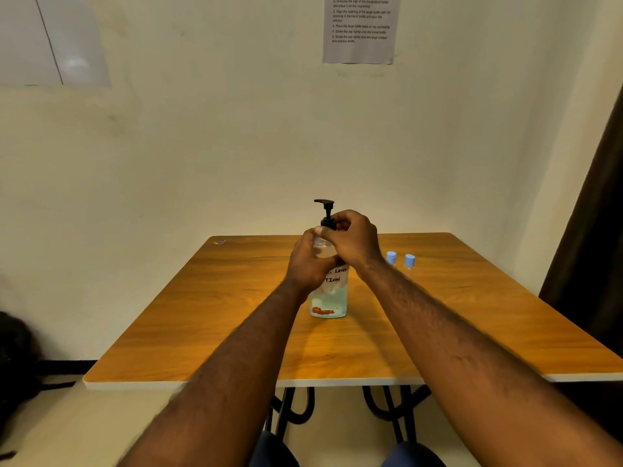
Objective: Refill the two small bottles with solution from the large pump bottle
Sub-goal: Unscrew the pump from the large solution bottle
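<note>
The large pump bottle (pixel 328 299) stands upright in the middle of the wooden table (pixel 202 315). It is clear, holds pale blue liquid and carries a handwritten label. Its black pump head (pixel 325 207) sticks up above my hands. My left hand (pixel 308 264) grips the bottle's upper body. My right hand (pixel 354 239) curls round the black pump collar at the neck. Two small clear bottles with blue caps stand to the right, one (pixel 391 259) partly behind my right forearm, the other (pixel 409 264) beside it. Both are capped.
A sheet of printed instructions (pixel 360 28) hangs on the wall behind the table. A small scrap (pixel 219 242) lies at the table's far left corner. A dark curtain (pixel 593 247) hangs at the right, and a dark bag (pixel 17 365) sits on the floor at left.
</note>
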